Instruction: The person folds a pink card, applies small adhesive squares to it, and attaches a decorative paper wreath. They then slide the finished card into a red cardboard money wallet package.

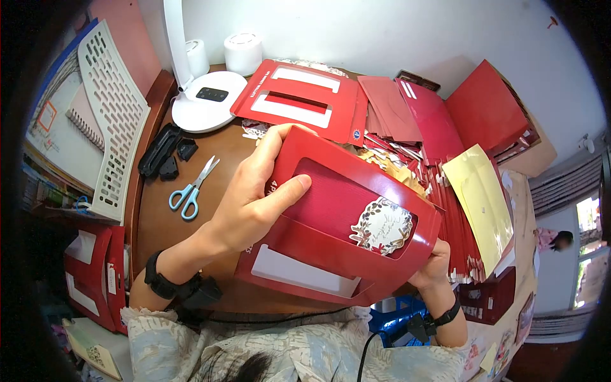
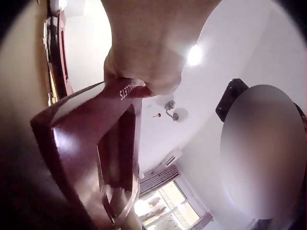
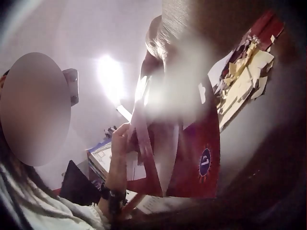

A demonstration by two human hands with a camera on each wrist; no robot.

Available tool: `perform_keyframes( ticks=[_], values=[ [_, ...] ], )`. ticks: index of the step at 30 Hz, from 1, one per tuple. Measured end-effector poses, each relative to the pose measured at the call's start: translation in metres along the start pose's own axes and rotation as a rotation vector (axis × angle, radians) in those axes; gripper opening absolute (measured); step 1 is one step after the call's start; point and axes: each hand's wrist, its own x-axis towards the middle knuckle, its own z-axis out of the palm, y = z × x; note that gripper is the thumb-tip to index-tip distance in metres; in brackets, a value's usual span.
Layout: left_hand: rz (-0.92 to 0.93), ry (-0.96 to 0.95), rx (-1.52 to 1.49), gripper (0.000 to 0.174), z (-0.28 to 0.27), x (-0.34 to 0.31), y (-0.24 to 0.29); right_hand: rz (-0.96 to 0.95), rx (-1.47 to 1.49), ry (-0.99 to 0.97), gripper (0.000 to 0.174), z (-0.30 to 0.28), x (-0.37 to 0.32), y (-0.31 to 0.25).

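Observation:
A red cardboard wallet box [image 1: 382, 286] with cut-out windows is held up over the desk, tilted. Through its upper window show a dark red wallet [image 1: 331, 204] and a white floral tag [image 1: 385, 226]. My left hand [image 1: 251, 200] grips the box's left end, thumb across the front. At the opposite end, my right hand [image 1: 433, 267] holds the box edge, its fingers mostly hidden behind the cardboard. Printed "WALLETS" lettering lies beside the left hand in the left wrist view. Blur covers part of the box [image 3: 196, 167] in the right wrist view.
Behind the box lie a flat red carton [image 1: 347, 105], red envelopes [image 1: 391, 108] and stacked red wallets [image 1: 445, 223] with a yellow sheet [image 1: 480, 207]. Scissors [image 1: 191, 194] and black parts [image 1: 159, 153] rest at left near a lamp base [image 1: 207, 118]. A red box [image 1: 487, 108] stands back right.

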Motion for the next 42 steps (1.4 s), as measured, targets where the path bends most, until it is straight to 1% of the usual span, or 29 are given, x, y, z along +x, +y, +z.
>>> perform_keyframes(
  ticks=[1,3,7,9,10,12,13,15,18,20,22,24,28,30,31,33,37,39,40,42],
  values=[
    [0.0,0.001,0.014,0.05,-0.001,0.0,0.0,0.001,0.0,0.0,0.05,0.003,0.001,0.0],
    [0.012,0.015,0.01,0.05,0.0,-0.001,-0.001,-0.009,-0.014,0.144,0.05,0.011,0.003,0.001],
    [0.042,0.018,0.037,0.05,-0.001,0.0,0.0,0.021,0.09,0.144,0.052,0.013,0.01,-0.002],
    [0.054,0.029,0.036,0.05,0.0,-0.001,0.0,-0.063,0.065,-0.07,0.067,0.003,0.014,-0.004],
    [0.066,0.039,0.035,0.05,0.0,-0.001,0.001,-0.061,0.065,-0.071,0.067,0.004,0.015,-0.006],
    [0.077,0.042,0.039,0.05,-0.001,0.0,-0.001,0.06,0.078,-0.094,0.086,0.008,0.017,-0.009],
    [0.088,0.044,0.042,0.05,-0.001,0.0,-0.001,0.061,0.077,-0.095,0.086,0.009,0.019,-0.01],
    [0.099,0.03,0.053,0.05,-0.002,0.0,0.0,0.109,-0.044,-0.104,0.102,0.01,0.02,-0.011],
    [0.113,0.023,0.053,0.051,-0.002,0.0,-0.001,0.162,-0.076,-0.11,0.107,0.003,0.017,-0.013],
    [0.116,0.031,0.042,0.051,-0.002,0.0,-0.003,0.178,-0.113,-0.105,0.107,0.0,0.017,-0.013],
    [0.166,0.031,0.13,0.051,-0.002,0.0,-0.003,0.193,-0.151,-0.102,0.107,0.0,0.018,-0.014],
    [0.177,0.033,0.132,0.051,-0.001,-0.001,-0.004,0.183,-0.239,-0.043,0.107,0.002,0.018,-0.016],
    [0.172,0.013,0.13,0.053,-0.003,-0.001,-0.002,0.151,-0.19,-0.071,0.107,-0.006,0.018,-0.014],
    [0.168,0.016,0.145,0.053,-0.003,-0.002,0.0,0.15,-0.279,-0.038,0.108,0.0,0.021,-0.014],
    [0.164,0.018,0.159,0.054,-0.003,-0.002,0.0,0.15,-0.279,-0.039,0.108,0.001,0.021,-0.015],
    [0.18,0.022,0.167,0.054,-0.002,-0.002,-0.003,0.215,-0.309,-0.026,0.109,0.004,0.022,-0.017],
    [0.226,0.002,0.207,0.055,-0.003,-0.001,-0.001,0.196,-0.31,-0.028,0.107,0.007,0.021,-0.017],
    [0.227,-0.009,0.189,0.054,-0.002,-0.001,0.001,0.16,-0.228,-0.127,0.107,0.001,0.02,-0.017],
    [0.228,-0.02,0.171,0.054,-0.002,-0.002,0.003,0.161,-0.229,-0.128,0.107,-0.002,0.02,-0.017],
    [0.229,-0.021,0.18,0.053,-0.003,-0.002,0.004,0.105,-0.159,-0.223,0.108,-0.007,0.02,-0.017]
  ],
)
